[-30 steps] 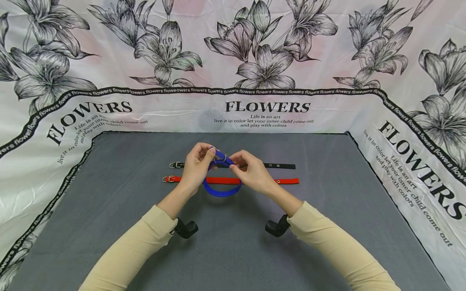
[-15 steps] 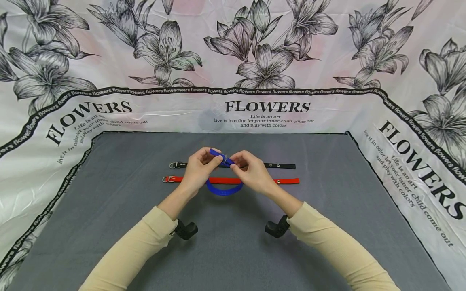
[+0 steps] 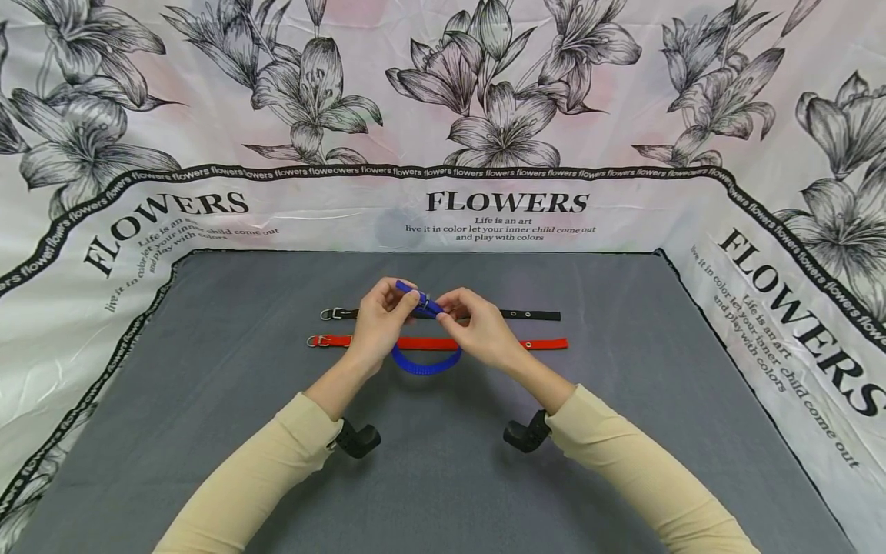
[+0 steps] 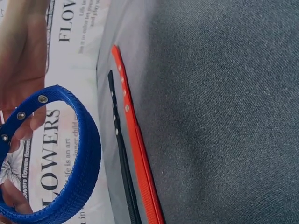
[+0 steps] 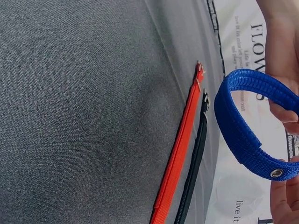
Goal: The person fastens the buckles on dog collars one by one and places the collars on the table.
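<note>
A blue collar, closed into a loop, hangs between both hands above the table. My left hand pinches its strap end between thumb and fingers, beside the metal buckle. On the other side of the buckle, my right hand pinches the band. Metal-ringed holes show along the collar in the left wrist view. Behind and below the hands, a red collar and a black collar lie stretched out flat, partly hidden by the hands.
Grey cloth covers the table. A white flower-printed sheet rises at the back and both sides. Black wrist devices sit below the sleeves.
My left hand has shifted its pinch on the blue strap end, its thumb now nearer the buckle. The strap end has tipped slightly lower. My right hand has barely moved.
</note>
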A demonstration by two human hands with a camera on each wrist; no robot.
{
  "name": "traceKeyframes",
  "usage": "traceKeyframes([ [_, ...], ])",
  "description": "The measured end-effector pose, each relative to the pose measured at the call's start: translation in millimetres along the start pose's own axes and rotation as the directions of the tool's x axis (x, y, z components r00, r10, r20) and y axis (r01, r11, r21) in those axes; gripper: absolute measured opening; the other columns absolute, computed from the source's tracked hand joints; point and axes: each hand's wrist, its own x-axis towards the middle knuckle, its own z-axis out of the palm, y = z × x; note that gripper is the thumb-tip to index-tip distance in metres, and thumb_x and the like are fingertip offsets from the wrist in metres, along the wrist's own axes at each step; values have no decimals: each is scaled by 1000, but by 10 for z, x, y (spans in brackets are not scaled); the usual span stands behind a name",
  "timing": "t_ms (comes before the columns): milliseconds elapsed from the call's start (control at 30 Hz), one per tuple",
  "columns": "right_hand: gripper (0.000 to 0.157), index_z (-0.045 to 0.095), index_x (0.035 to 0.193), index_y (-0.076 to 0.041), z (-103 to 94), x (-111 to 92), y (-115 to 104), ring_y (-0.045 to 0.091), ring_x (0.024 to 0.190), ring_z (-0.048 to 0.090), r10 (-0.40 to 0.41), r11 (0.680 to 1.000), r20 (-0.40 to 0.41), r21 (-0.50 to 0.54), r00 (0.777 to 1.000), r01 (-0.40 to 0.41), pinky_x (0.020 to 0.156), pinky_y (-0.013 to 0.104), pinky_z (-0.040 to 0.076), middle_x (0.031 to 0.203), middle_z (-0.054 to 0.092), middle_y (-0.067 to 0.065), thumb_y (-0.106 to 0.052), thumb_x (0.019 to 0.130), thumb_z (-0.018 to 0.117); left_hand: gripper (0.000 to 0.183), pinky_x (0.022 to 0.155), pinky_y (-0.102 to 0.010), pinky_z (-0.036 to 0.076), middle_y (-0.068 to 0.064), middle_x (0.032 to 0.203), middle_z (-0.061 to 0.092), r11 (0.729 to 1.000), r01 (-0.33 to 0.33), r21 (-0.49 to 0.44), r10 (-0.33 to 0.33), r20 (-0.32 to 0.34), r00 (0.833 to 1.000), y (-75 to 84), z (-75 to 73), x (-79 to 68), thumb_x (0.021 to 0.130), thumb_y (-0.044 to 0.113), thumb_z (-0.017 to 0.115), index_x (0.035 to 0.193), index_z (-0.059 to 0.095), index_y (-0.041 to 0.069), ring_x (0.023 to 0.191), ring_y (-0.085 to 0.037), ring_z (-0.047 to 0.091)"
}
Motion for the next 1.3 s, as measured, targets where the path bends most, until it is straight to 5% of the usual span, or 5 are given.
traceKeyframes([
  [333, 16, 58, 105, -8, 3, -29, 38, 12, 83, 59, -28, 999, 6, -24, 1000, 28, 67, 27, 52, 92, 60, 4, -11, 90, 59, 19, 71, -26, 53, -9, 96, 58, 997, -34, -69, 29, -68, 997, 108, -36, 41, 94, 21, 53, 108, 51, 7, 93, -27, 57],
  [800, 22, 55, 110, -10, -3, -29, 44, 14, 85, 60, 9, 999, -8, 41, 1000, -9, 71, 32, 53, 97, 61, 5, -14, 89, 61, 20, 71, -27, 53, -8, 98, 57, 999, -22, -43, 20, -49, 999, 75, -34, 37, 95, 20, 51, 111, 49, 8, 88, -18, 58],
  [1033, 27, 56, 114, -8, 16, 29, -23, 18, 90, 60, -31, 995, -47, 96, 998, 35, 77, 38, 53, 106, 61, 8, -16, 88, 62, 20, 82, -29, 49, -10, 99, 56, 997, -45, -64, 45, -14, 999, 40, -4, 19, 95, 15, 50, 111, 48, 2, 95, -28, 57],
  [1300, 25, 57, 110, -8, 40, 30, -57, 14, 79, 58, -35, 999, -52, 37, 998, 37, 70, 31, 54, 92, 62, 5, -11, 87, 64, 21, 83, -32, 50, -9, 100, 55, 995, -72, -75, 73, 8, 997, 46, -6, 13, 96, 17, 48, 112, 47, 4, 100, -37, 55],
])
